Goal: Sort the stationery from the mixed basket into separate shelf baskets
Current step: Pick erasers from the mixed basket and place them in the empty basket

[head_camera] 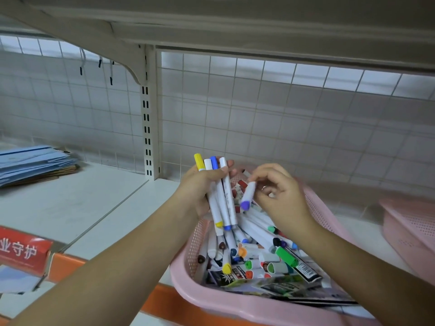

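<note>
Head camera looks down at our two hands above the mixed basket [188,287], a pink one sitting at the front edge of the shelf [98,208]. Our left hand [200,191] has its fingers wrapped round a bunch of markers [223,201], white ones with yellow and blue caps, standing almost straight up. Our right hand [282,198] pinches one more, the purple marker [248,195], just beside the bunch. Lots more markers and some flat packets [282,288] lie mixed up in the basket below.

We think the step is to add the purple marker to the bunch. To do it well, we turn it so it lines up with the others and slide it in beside them. We loosen the left fingers only a little, so none slip out. The bunch looks fat, so it may soon need a trip to its own basket.

Another pink basket [409,229] waits on the right, well apart. The shelf is white and smooth, with an orange strip [70,263] along the front. A wire grid [259,114] stands behind it. Blue folders [33,163] are stacked on the left, a red sign [21,250] hangs at the front, and an upper shelf [235,27] sits over us.
</note>
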`<state>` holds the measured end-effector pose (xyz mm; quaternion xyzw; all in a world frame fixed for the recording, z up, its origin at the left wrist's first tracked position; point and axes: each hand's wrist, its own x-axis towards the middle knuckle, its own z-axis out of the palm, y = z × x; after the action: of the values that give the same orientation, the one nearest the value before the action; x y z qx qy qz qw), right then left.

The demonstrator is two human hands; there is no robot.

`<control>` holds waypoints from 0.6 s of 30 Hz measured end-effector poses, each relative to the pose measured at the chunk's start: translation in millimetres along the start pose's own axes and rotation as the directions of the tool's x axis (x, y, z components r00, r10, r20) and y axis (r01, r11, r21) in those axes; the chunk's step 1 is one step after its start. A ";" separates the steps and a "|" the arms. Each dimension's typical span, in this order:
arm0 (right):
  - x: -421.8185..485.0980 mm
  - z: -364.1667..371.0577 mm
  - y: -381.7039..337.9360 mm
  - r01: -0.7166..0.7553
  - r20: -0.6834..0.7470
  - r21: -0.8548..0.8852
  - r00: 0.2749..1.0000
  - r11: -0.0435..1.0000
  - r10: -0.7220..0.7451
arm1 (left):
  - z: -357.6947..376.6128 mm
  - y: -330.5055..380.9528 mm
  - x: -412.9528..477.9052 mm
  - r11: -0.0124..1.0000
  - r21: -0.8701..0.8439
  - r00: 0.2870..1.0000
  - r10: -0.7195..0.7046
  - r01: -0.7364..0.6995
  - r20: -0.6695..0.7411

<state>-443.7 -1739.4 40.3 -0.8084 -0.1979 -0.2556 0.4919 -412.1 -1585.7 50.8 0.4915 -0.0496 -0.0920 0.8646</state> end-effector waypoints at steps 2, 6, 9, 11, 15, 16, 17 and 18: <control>0.5 -1.1 4.4 0.068 -0.040 -0.108 0.997 0.992 -0.072 | 1.3 0.8 -2.1 0.999 0.022 0.998 -0.044 0.043 0.051; 0.2 1.5 8.8 0.159 -0.036 -0.217 0.985 0.963 -0.170 | 5.1 0.7 -4.7 0.994 0.080 0.988 -0.084 0.073 0.133; 1.1 5.4 11.7 0.250 -0.021 -0.291 0.963 0.924 -0.267 | 5.7 0.7 -5.6 0.994 0.085 0.983 -0.079 0.066 0.166; 2.4 6.7 13.1 0.303 -0.037 -0.337 0.942 0.891 -0.334 | 5.3 0.5 -5.1 0.995 0.072 0.982 -0.080 0.069 0.169; 3.7 7.3 10.8 0.302 -0.073 -0.365 0.934 0.880 -0.351 | 6.4 -0.5 -5.1 0.995 0.084 0.988 -0.057 0.045 0.145; 3.8 7.8 10.2 0.300 -0.068 -0.377 0.934 0.876 -0.350 | 6.8 -0.6 -5.0 0.995 0.088 0.989 -0.051 0.040 0.136; 3.8 8.3 9.9 0.300 -0.064 -0.386 0.935 0.872 -0.350 | 6.8 -0.8 -4.8 0.995 0.094 0.991 -0.049 0.038 0.125; 4.2 8.7 10.1 0.306 -0.061 -0.392 0.932 0.868 -0.357 | 6.5 -1.2 -4.5 0.994 0.100 0.993 -0.049 0.038 0.111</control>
<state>-432.7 -1735.7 32.6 -0.8226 -0.2485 -0.4222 0.2886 -417.7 -1590.8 53.1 0.5282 -0.0923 -0.1359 0.8331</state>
